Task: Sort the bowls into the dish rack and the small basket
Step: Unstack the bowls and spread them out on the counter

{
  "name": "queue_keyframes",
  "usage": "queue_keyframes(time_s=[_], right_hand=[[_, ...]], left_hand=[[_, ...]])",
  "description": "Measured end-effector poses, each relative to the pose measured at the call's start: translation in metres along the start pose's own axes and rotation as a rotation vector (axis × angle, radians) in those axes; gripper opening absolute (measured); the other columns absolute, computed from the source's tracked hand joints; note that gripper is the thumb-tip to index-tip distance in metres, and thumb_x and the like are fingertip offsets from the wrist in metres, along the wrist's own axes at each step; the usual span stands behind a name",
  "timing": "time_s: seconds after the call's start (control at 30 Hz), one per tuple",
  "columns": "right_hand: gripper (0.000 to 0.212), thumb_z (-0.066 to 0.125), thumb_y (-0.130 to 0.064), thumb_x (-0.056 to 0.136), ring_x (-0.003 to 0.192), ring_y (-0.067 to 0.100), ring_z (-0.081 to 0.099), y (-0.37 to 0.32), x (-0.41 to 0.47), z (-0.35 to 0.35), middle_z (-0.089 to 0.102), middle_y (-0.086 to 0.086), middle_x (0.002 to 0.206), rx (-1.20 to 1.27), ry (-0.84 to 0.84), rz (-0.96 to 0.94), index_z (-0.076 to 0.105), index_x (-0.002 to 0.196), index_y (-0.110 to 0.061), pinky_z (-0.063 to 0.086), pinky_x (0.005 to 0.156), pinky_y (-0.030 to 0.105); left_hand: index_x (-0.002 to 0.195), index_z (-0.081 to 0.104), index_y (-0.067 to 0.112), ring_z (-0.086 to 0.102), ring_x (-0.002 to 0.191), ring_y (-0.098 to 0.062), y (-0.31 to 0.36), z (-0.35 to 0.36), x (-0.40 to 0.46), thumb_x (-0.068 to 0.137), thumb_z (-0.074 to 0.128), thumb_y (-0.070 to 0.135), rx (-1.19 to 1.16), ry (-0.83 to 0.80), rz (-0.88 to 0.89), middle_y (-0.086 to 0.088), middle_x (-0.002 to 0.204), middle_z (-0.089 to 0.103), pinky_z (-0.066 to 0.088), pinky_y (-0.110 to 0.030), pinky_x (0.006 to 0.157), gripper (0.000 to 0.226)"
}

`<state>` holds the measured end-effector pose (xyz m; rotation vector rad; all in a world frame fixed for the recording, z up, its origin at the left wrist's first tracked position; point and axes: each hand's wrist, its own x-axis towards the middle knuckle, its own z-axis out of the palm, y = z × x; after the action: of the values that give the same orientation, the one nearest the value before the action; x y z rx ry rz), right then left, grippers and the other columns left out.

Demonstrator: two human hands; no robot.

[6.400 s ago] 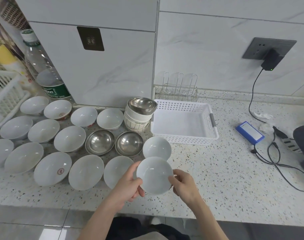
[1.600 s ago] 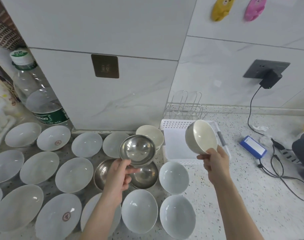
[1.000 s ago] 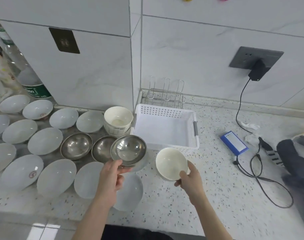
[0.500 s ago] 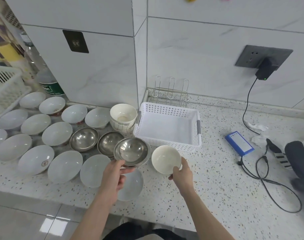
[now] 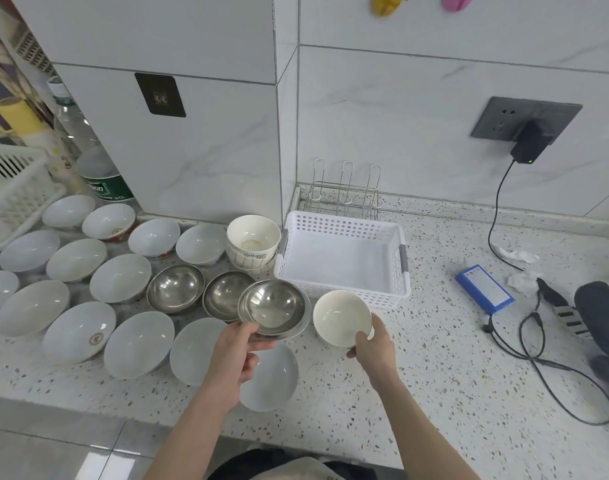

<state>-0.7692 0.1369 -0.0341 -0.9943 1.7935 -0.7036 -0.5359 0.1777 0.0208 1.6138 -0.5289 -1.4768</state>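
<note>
My left hand (image 5: 236, 355) pinches the near rim of a steel bowl (image 5: 274, 306), held over a white bowl by the counter's front. My right hand (image 5: 374, 344) grips the near rim of a cream bowl (image 5: 341, 315) that sits low in front of the small white basket (image 5: 344, 223). The basket holds nothing. Behind it, against the wall, stands the wire dish rack (image 5: 346, 192), also bare. A stack of cream bowls (image 5: 252, 244) stands left of the basket. Two more steel bowls (image 5: 175, 287) and several white bowls (image 5: 139, 344) lie spread over the left counter.
A water bottle (image 5: 95, 168) and a white slatted crate (image 5: 12, 188) stand at the far left. To the right lie a blue box (image 5: 484, 289), a black cable (image 5: 552, 362) from the wall charger (image 5: 528, 143), and a dark object at the right edge.
Both hands lifted a steel bowl and a cream bowl from the stack, then brought them down toward the counter in front of the basket. Over the last half second they barely moved.
</note>
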Motion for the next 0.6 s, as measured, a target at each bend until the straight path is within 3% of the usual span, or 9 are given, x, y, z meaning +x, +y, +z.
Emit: queue_keyframes(time_s=[0.13,0.27,0.37,0.43,0.5,0.6], right_hand=[[0.056,0.041,-0.012,0.092,0.051,0.008,0.065,0.0,0.001,-0.002,0.068,0.006,0.09,0.004,-0.035,-0.005,0.035,0.146,-0.03,0.047,0.057,0.025],[0.053,0.044,-0.031,0.097,0.044,0.001,0.057,-0.002,-0.001,-0.009,0.072,0.011,0.079,0.008,-0.089,0.01,0.032,0.148,-0.028,0.045,0.052,0.023],[0.062,0.04,-0.048,0.097,0.07,0.009,0.065,-0.005,-0.007,-0.015,0.073,0.005,0.076,-0.068,-0.038,0.083,0.028,0.151,-0.019,0.048,0.061,0.029],[0.057,0.04,-0.053,0.095,0.076,0.012,0.064,-0.006,-0.015,-0.023,0.073,0.001,0.07,-0.137,0.063,0.078,0.043,0.141,-0.019,0.045,0.059,0.029],[0.044,0.043,-0.053,0.094,0.063,0.01,0.062,-0.006,-0.025,-0.031,0.071,-0.002,0.062,-0.095,0.113,0.017,0.059,0.121,-0.023,0.043,0.052,0.025],[0.032,0.048,-0.049,0.094,0.049,0.001,0.053,-0.003,-0.04,-0.043,0.072,-0.002,0.063,-0.013,-0.025,-0.067,0.068,0.102,-0.025,0.043,0.055,0.024]], left_hand=[[0.108,0.059,0.012,0.03,0.044,-0.01,0.0,0.002,0.001,0.092,0.055,0.026,0.027,-0.016,-0.021,-0.013,0.087,0.078,0.019,-0.019,0.036,0.021],[0.11,0.06,0.014,0.032,0.047,-0.011,-0.001,0.005,0.0,0.091,0.056,0.028,0.099,-0.058,-0.025,-0.012,0.088,0.078,0.02,-0.02,0.039,0.023],[0.108,0.06,0.014,0.033,0.045,-0.01,-0.003,0.009,-0.003,0.091,0.055,0.025,0.159,-0.098,-0.02,-0.013,0.085,0.077,0.021,-0.019,0.038,0.021],[0.107,0.06,0.016,0.033,0.044,-0.009,-0.005,0.014,-0.004,0.091,0.054,0.024,0.209,-0.133,-0.023,-0.013,0.083,0.077,0.022,-0.019,0.038,0.02],[0.107,0.061,0.019,0.033,0.044,-0.009,-0.008,0.019,-0.007,0.089,0.054,0.026,0.279,-0.178,-0.019,-0.012,0.081,0.077,0.023,-0.02,0.039,0.021],[0.106,0.062,0.024,0.033,0.041,-0.008,-0.017,0.03,-0.012,0.089,0.054,0.025,0.351,-0.241,-0.014,-0.011,0.078,0.077,0.024,-0.019,0.038,0.019]])
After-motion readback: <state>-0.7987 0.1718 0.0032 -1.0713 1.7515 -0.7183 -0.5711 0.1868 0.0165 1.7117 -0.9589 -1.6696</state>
